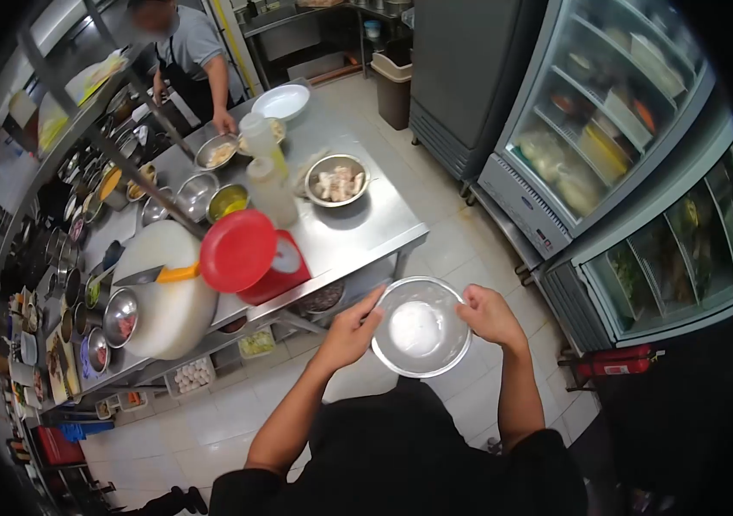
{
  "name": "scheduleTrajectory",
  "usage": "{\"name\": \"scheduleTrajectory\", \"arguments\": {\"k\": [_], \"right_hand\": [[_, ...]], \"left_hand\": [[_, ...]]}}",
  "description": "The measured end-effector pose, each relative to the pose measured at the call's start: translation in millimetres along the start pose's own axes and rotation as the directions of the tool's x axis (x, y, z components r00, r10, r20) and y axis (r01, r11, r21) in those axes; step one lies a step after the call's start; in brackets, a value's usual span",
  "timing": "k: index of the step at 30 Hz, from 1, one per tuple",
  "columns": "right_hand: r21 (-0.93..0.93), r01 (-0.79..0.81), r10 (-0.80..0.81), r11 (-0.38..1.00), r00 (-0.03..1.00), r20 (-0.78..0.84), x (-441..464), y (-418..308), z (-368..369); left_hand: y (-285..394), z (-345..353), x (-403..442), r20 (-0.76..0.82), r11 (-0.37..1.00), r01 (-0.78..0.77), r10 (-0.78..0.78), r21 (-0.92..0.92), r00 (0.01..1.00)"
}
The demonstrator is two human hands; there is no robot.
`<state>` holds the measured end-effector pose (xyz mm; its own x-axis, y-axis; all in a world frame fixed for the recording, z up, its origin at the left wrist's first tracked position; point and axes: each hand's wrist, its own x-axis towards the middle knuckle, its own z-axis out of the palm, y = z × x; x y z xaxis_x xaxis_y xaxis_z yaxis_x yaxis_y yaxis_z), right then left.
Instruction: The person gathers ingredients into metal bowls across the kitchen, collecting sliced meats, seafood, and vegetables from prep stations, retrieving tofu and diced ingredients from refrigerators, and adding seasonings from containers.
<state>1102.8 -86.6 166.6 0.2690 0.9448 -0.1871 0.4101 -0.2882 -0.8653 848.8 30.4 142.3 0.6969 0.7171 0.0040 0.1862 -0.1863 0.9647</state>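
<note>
Between my two hands is a shiny metal mixing bowl [419, 331] with nothing visible inside, held out in front of my body above the floor. My left hand [353, 328] grips its left rim, thumb on the inner side. On the opposite side, my right hand [489, 316] is closed on the rim. A red kitchen scale [270, 275] with a round red pan stands on the steel table, just beyond my left hand. Farther back on that table sits a metal bowl of pale, chopped pieces [337, 182].
The steel table [384, 232] ends in a corner ahead of me. A knife with an orange handle [179, 273] lies on a thick white cutting block [164, 314]. Glass-door fridges [603, 112] line the right, near a red fire extinguisher [616, 361]. A co-worker [190, 64] stands across the table.
</note>
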Motion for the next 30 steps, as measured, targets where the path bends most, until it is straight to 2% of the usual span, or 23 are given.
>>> {"name": "scheduleTrajectory", "arguments": {"k": [1,3,4,5,6,7,8,10,12,14,17,18,20,22,23,25,26,28,30], "right_hand": [[-0.047,-0.051,0.048,0.998,0.997,-0.054,4,12,-23],[-0.037,-0.044,0.040,0.998,0.994,-0.099,15,33,-58],[-0.014,-0.062,0.059,0.998,0.985,-0.159,16,48,-76],[-0.022,-0.097,0.092,0.995,0.979,-0.184,19,60,-91],[-0.010,-0.053,0.049,0.999,0.970,-0.237,31,67,-105],[-0.005,0.001,-0.003,1.000,0.957,-0.289,44,77,-119],[-0.021,-0.020,0.013,1.000,0.952,-0.307,55,89,-129],[0.255,-0.099,0.165,0.962,0.953,-0.253,95,112,-148],[0.231,-0.111,0.169,0.967,0.954,-0.247,141,148,-165],[0.234,-0.161,0.219,0.959,0.943,-0.250,183,160,-179],[0.228,-0.224,0.274,0.948,0.936,-0.221,253,166,-191],[0.244,-0.230,0.279,0.942,0.940,-0.194,280,180,-194],[0.117,-0.235,0.249,0.965,0.959,-0.134,332,204,-201],[0.280,-0.233,0.266,0.931,0.960,-0.089,377,229,-205],[0.253,-0.231,0.257,0.939,0.964,-0.073,399,239,-204],[0.063,-0.207,0.212,0.976,0.974,-0.084,449,273,-203],[-0.032,-0.189,0.186,0.982,0.980,-0.068,480,303,-204],[-0.019,-0.173,0.172,0.985,0.985,-0.007,525,307,-192],[-0.198,-0.067,0.072,0.978,0.997,0.019,578,329,-176]], "left_hand": [[9,15,21,-0.007,1.000,-0.006,0.006,-0.002,1.000],[26,40,59,0.193,0.939,0.294,-0.259,-0.180,0.946],[20,49,77,0.211,0.937,0.294,-0.253,-0.190,0.944],[3,53,93,0.129,0.951,0.210,-0.184,-0.228,0.974],[-9,58,108,0.049,0.956,0.124,-0.115,-0.266,0.992],[-4,60,120,-0.098,0.972,0.130,-0.151,-0.196,0.984],[0,55,132,-0.261,0.982,0.144,-0.172,-0.125,0.950],[-38,44,152,-0.529,0.964,0.028,0.121,0.265,0.840],[-59,35,165,-0.594,0.885,0.039,0.278,0.464,0.755],[-73,39,178,-0.681,0.888,0.139,0.228,0.439,0.696],[-60,47,194,-0.777,0.860,0.412,-0.031,0.300,0.629],[-70,49,198,-0.790,0.811,0.359,0.191,0.462,0.583],[-72,49,202,-0.836,0.787,0.424,0.200,0.448,0.512],[-71,52,204,-0.891,0.794,0.492,0.131,0.357,0.435],[-72,49,209,-0.910,0.812,0.490,0.115,0.317,0.397],[-84,53,208,-0.909,0.759,0.541,0.162,0.363,0.383],[-86,54,211,-0.923,0.777,0.528,0.173,0.343,0.345],[-86,57,212,-0.945,0.779,0.549,0.169,0.302,0.281],[-85,57,215,-0.966,0.767,0.592,0.147,0.248,0.214]]}}
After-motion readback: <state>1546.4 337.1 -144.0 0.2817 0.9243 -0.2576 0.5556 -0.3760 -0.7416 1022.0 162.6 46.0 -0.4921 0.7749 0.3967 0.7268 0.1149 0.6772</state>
